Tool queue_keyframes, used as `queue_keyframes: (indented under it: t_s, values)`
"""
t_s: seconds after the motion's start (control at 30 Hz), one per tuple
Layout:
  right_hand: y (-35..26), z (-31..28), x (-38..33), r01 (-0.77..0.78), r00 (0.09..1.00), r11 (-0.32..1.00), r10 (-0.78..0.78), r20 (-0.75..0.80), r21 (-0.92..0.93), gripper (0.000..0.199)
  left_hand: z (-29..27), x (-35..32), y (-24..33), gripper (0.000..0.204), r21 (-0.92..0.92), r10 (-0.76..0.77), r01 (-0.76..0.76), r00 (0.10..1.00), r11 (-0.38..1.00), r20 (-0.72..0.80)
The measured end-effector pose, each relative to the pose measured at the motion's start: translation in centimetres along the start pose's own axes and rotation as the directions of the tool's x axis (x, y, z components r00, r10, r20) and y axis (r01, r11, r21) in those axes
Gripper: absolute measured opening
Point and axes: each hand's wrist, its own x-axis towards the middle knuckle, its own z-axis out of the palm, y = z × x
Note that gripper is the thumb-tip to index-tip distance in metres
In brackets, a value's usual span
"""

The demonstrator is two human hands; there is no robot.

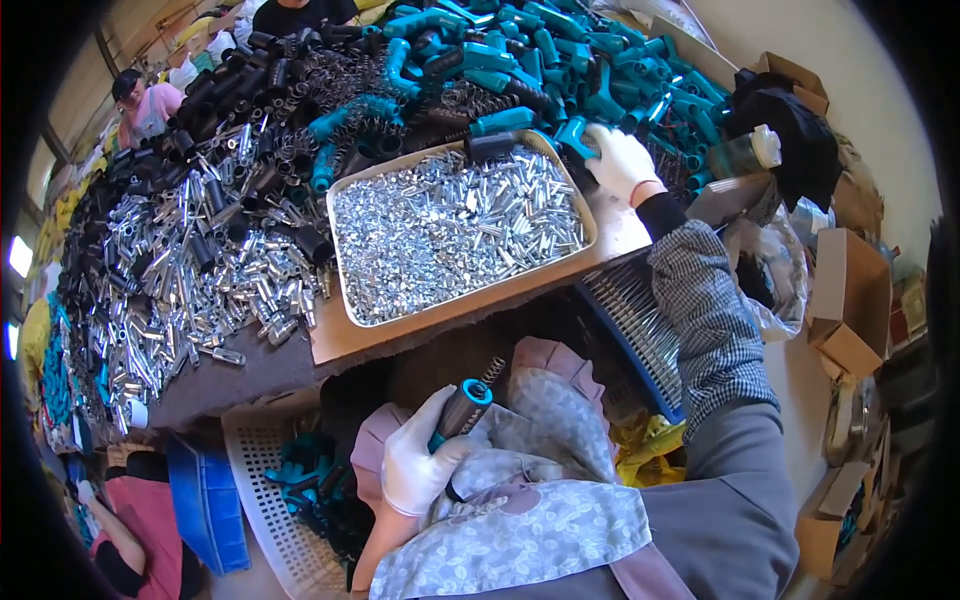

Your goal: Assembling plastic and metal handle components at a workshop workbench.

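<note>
My left hand (420,455), in a white glove, is wrapped round a black and teal grip handle (465,405) above my lap. A coil spring (493,371) sticks up from the handle's open teal end. At the right far corner of the metal-parts tray, my gloved right hand (620,165) has its fingers closed on a teal plastic handle (572,132); its fingertips are partly hidden. The cream tray (592,222) beside it is full of small silvery pieces, finer on the left and longer pins on the right. A black sleeve piece (490,147) rests on its far rim.
Heaped teal handles (600,60), black sleeves with springs (330,80) and silvery metal parts (170,270) cover the table. Below its edge are a blue tray of rods (630,320) and a white basket (265,500). Cardboard boxes (850,300) stand right. Other people (150,520) sit nearby.
</note>
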Motion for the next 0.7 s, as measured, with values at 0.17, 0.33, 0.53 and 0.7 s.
queue_keyframes:
  t_s: [0.17, 0.33, 0.53, 0.7]
  values:
    - [1.8, 3.1, 0.3, 0.035, 0.999, 0.999, -0.036, 0.027, 0.029, 0.049, 0.5, -0.8, -0.5, 0.073, 0.048, 0.01, -0.009, 1.0, 0.999, -0.008]
    - [3.2, 2.8, -1.3, -0.023, 0.968, 0.957, 0.093, -0.231, 0.288, 0.039, 0.3, -0.8, -1.1, 0.079, -0.001, 0.006, -0.006, 0.999, 1.0, -0.035]
    - [3.0, 2.8, -4.5, 0.168, 0.958, 0.973, -0.123, -0.26, 0.16, 0.027, 0.5, -0.7, -0.3, 0.101, -0.044, -0.097, 0.096, 0.995, 0.994, 0.001]
    - [-1.6, 2.0, -2.8, -0.035, 0.994, 0.999, 0.034, 0.102, 0.0, 0.066, 0.4, -1.4, -0.6, 0.085, -0.026, -0.043, 0.042, 0.999, 0.999, -0.03]
